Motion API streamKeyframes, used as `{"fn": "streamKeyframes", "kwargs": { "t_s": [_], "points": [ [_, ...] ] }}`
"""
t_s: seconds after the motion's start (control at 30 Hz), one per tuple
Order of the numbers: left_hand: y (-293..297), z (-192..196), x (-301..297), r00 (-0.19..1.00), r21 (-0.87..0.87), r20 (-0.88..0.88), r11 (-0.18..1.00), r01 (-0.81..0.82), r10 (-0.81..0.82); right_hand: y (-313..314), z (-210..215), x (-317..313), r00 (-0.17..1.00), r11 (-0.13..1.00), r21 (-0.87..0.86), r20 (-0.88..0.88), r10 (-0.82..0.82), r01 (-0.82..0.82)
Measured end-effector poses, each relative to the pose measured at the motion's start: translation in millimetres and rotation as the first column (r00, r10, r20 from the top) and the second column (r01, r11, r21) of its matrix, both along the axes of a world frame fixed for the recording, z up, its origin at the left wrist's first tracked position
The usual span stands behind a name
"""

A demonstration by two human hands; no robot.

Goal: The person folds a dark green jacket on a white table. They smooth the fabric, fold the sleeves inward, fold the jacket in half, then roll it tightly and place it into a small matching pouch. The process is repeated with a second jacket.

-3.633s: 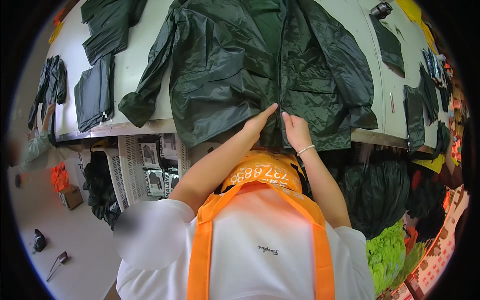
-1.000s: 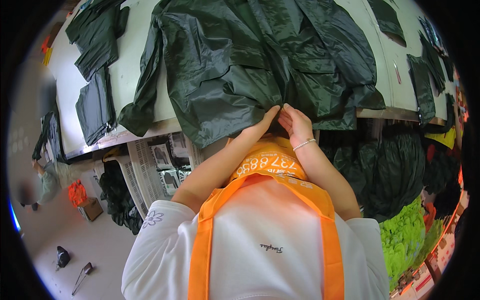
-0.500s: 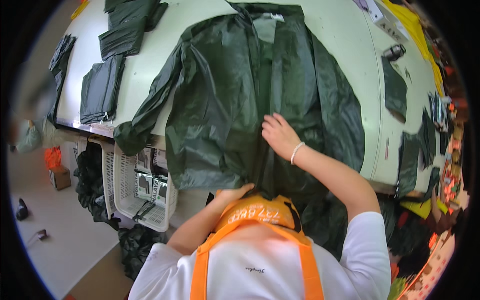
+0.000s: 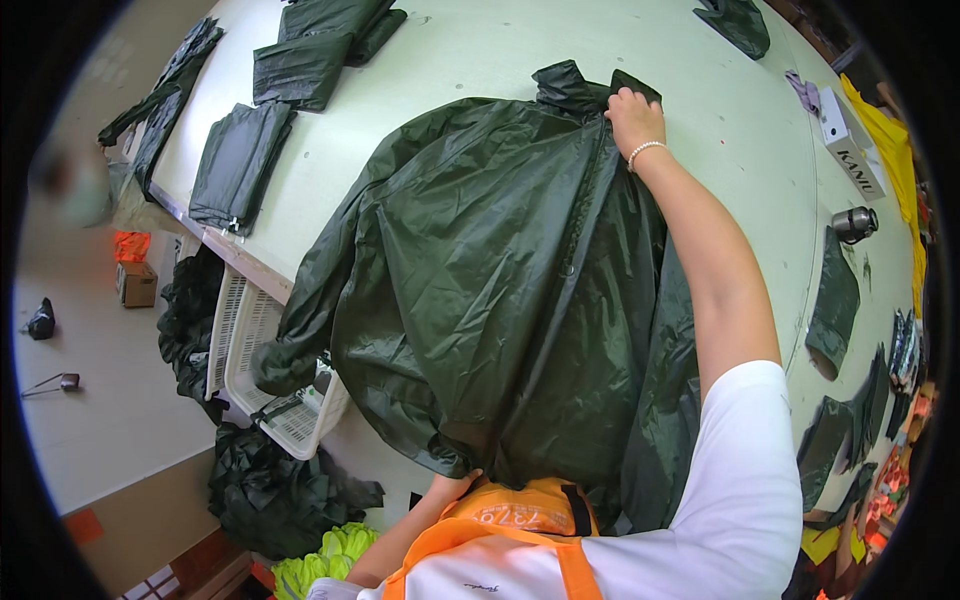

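Observation:
A dark green raincoat (image 4: 470, 270) is spread on the pale table, its hem hanging over the near edge by my waist. Its two front edges lie together down the middle, and one sleeve droops at the left over a white crate. Up at the collar, my right hand (image 4: 636, 125) has its fingers closed on the raincoat's collar edge, with the arm stretched out. My left hand (image 4: 455, 487) pinches the hem close to my orange apron (image 4: 530, 505); its fingertips are partly covered by the fabric.
Folded dark green garments (image 4: 240, 165) lie at the table's left. Below that edge stands the white plastic crate (image 4: 300, 430), with a dark garment heap (image 4: 280, 490) on the floor. At the right are a white box (image 4: 850, 150), a metal flask (image 4: 853, 224) and a dark green piece (image 4: 833, 305).
My right hand has gone from mid-front up to the collar. The raincoat's gaping front has come together, and the coat sits closer to me. My left hand stays at the hem.

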State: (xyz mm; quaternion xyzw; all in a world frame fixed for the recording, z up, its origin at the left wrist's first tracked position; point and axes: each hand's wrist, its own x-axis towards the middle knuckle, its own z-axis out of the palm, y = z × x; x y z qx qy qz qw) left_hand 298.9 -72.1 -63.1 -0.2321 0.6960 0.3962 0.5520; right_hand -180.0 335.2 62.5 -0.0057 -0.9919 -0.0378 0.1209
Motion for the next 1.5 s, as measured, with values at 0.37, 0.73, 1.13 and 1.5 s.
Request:
{"fn": "streamKeyframes", "kwargs": {
  "t_s": [0.37,0.73,1.13,1.5],
  "points": [
    [-5.6,169.6,-269.5,0.677,0.375,-0.269,0.573,0.729,-0.685,-25.3,-38.0,18.2,0.929,0.798,-0.475,0.216,-0.302,0.370],
    [244.9,72.8,-548.9,0.300,-0.433,-0.767,0.803,0.410,-0.567,-45.9,-62.4,13.1,0.917,0.722,-0.569,0.187,-0.352,0.393],
    [265.4,66.1,-590.2,0.403,-0.237,-0.754,0.787,0.570,-0.519,-28.8,-71.4,-0.9,0.890,0.455,-0.842,0.061,-0.451,0.288],
    [268.0,49.2,-594.1,0.801,0.448,-0.572,0.750,0.487,-0.179,-32.3,-82.5,-3.1,0.872,0.119,-0.962,0.167,-0.459,0.247]
  ]
}}
